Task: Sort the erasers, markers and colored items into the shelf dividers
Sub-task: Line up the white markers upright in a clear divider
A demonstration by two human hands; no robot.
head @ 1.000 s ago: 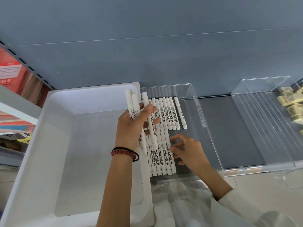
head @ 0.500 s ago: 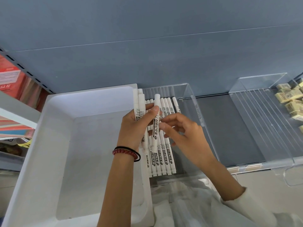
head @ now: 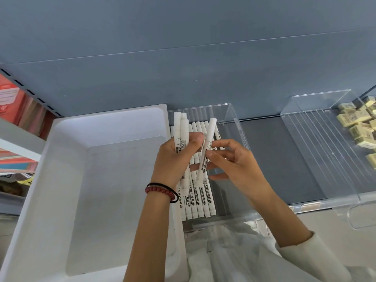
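Observation:
My left hand (head: 175, 159) grips a small bunch of white markers (head: 179, 129), their caps pointing away from me. My right hand (head: 238, 165) pinches one white marker (head: 206, 147) that leans up and to the right, just right of the bunch. Both hands hover over a clear acrylic divider tray (head: 237, 127) on the shelf. In it lie two rows of several white markers (head: 198, 198), side by side along its left part. Pale yellow erasers (head: 360, 127) lie in another clear divider at the far right.
A large white plastic bin (head: 61, 180) stands to the left of the marker tray. A wide clear divider (head: 317, 147) sits between markers and erasers, over the dark shelf floor (head: 270, 159). Blue back wall behind. Red packages (head: 12, 102) on the shelf at far left.
My right hand rose from the tray's lying markers to the bunch and pulled one marker out of it, tilting it rightward. The left hand stayed in place with its bunch.

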